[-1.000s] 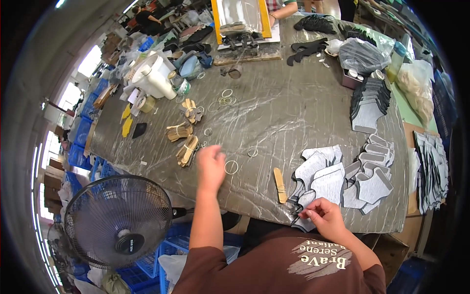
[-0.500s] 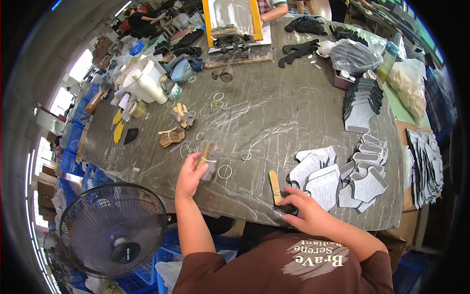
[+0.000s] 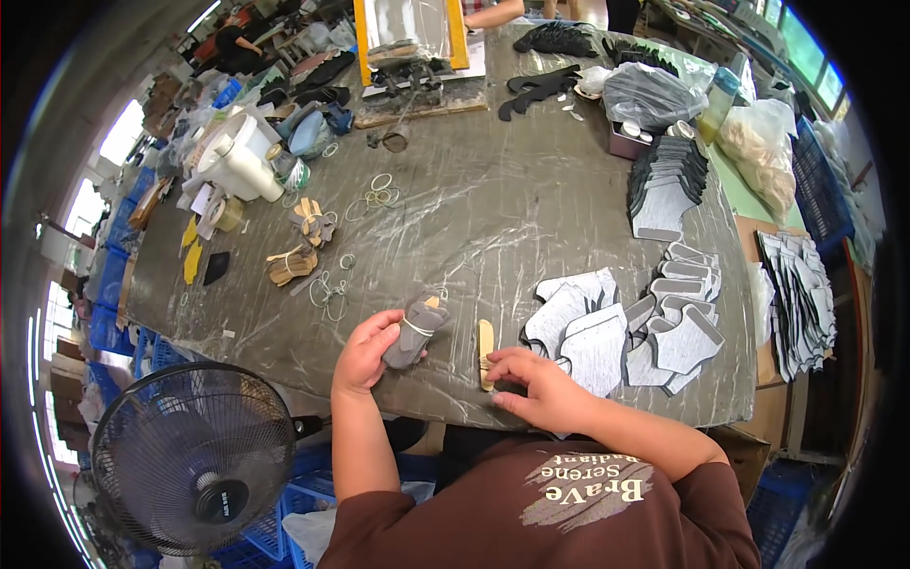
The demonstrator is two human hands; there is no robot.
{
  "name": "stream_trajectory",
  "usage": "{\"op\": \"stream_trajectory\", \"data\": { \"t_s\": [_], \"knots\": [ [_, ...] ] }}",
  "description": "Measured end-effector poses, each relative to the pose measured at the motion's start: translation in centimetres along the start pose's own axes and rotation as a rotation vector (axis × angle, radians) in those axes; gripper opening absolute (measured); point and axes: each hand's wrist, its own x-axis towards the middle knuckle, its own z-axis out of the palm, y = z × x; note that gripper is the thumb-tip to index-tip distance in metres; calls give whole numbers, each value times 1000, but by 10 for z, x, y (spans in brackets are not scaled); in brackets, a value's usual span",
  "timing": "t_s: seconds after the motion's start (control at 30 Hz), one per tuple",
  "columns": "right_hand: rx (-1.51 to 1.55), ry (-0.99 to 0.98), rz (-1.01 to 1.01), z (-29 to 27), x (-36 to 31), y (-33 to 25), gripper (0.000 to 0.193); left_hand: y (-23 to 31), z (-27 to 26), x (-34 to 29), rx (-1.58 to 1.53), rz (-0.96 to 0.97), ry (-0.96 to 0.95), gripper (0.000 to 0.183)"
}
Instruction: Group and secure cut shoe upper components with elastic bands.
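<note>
My left hand (image 3: 368,353) is closed round a bundle of dark grey cut pieces (image 3: 409,343) tied with a pale rubber band. A tan strip shows at the bundle's top. To its right, a narrow tan stack of strips (image 3: 485,332) lies on the table. The fingertips of my right hand (image 3: 536,387) touch the stack's near end, with thumb and fingers apart. Farther left lie two banded bundles, one of tan strips (image 3: 290,266) and one of tan and grey pieces (image 3: 311,220). Loose rubber bands (image 3: 329,296) are scattered near them.
Light grey cut panels (image 3: 594,346) overlap right of my right hand, with a dark-edged stack (image 3: 664,204) behind. A yellow-framed screen (image 3: 459,38) stands at the far side, near another person's arm (image 3: 498,13). A black fan (image 3: 194,460) is at lower left.
My left hand has drawn the grey bundle in closer to the tan stack and turned it, so its grey face shows. My right hand stays by the tan stack. The whole view has shifted.
</note>
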Motion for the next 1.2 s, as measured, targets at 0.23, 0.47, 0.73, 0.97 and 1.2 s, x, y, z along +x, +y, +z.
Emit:
{"op": "stream_trajectory", "data": {
  "t_s": [0.23, 0.47, 0.73, 0.97, 1.2],
  "knots": [
    [-493, 88, -501, -36, 5, -63, 24, -17, -1, 12, -100, -36, -13, 34],
    [-567, 538, -1205, -41, 29, -161, 13, -32, -11, 4, -90, -42, 120, 36],
    [-277, 682, -1285, -17, 29, -189, 15, -32, -11, 12, 39, -33, 179, 44],
    [-275, 642, -1385, -17, 40, -198, 25, -30, -20, 12, 39, 16, 106, 42],
    [-462, 6, -1062, 13, 23, -148, 19, -31, -9, 6, 21, 87, 123, 46]
  ]
}}
